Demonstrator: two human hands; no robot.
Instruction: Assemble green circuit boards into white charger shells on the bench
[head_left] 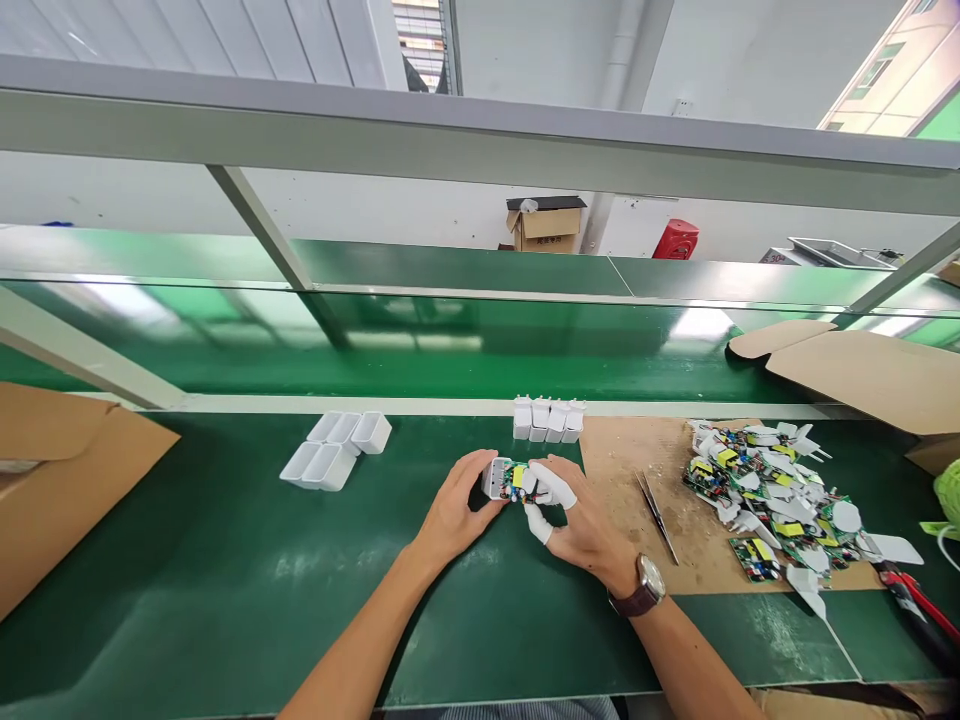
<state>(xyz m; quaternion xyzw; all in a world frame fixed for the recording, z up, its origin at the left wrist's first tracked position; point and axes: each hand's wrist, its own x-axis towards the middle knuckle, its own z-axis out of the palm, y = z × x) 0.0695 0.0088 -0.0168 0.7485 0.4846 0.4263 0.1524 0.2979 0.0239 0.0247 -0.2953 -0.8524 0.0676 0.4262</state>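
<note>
My left hand (457, 505) grips a small white charger shell (496, 478) at the middle of the green table (225, 580). My right hand (574, 515), with white finger cots on thumb and fingers, pinches a green circuit board (516, 481) that sits partly inside that shell. A brown-strapped watch is on my right wrist. Just behind my hands, a row of white finished shells (547, 419) stands on end.
Several empty white shells (337, 450) lie at the left. A pile of circuit boards and white plug pieces (772, 495) rests on a cardboard sheet (622, 460) at the right, beside tweezers (656, 515). Cardboard boxes flank both sides; red-handled pliers (919, 600) lie far right.
</note>
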